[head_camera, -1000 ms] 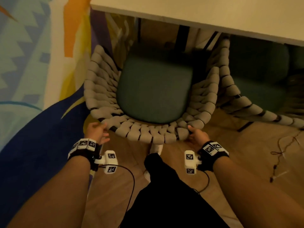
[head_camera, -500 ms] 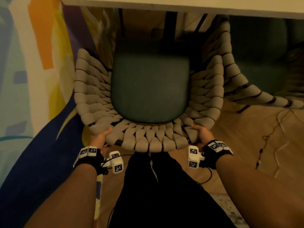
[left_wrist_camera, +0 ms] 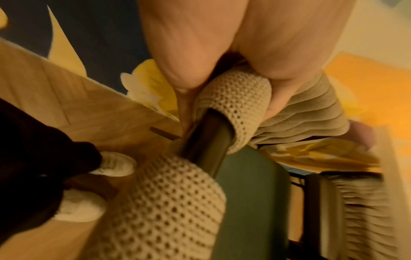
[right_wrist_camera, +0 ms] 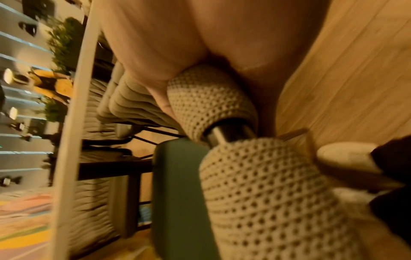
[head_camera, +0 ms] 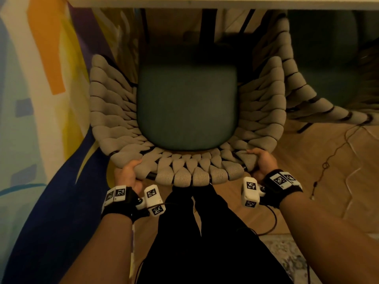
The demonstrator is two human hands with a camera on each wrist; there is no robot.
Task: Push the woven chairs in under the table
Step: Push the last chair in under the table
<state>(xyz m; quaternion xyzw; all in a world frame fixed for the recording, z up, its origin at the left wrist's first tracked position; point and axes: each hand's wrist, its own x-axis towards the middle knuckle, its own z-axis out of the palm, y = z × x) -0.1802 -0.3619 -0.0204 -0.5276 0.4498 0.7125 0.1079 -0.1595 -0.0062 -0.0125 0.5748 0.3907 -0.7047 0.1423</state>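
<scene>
A woven chair (head_camera: 114,111) with beige knitted straps and a green seat cushion (head_camera: 186,107) stands in front of me, its front partly under the white table (head_camera: 225,1). My left hand (head_camera: 128,173) grips the back rim at the left, thumb on top, fingers wrapped round a strap (left_wrist_camera: 233,95). My right hand (head_camera: 261,160) grips the rim at the right, curled round a strap (right_wrist_camera: 206,98) over the dark metal tube (right_wrist_camera: 227,133). A second woven chair (head_camera: 307,95) sits to the right, further under the table.
A colourful rug (head_camera: 30,119) covers the floor on the left. Wooden floor (head_camera: 328,160) lies to the right with a thin cable (head_camera: 336,152) on it. My dark trousers (head_camera: 194,232) and white shoes (left_wrist_camera: 113,163) are right behind the chair. Black table legs (head_camera: 208,25) stand ahead.
Both hands went from touching the back rim to wrapping round it. The chair's back now sits closer to my legs, and the view has moved in over the seat.
</scene>
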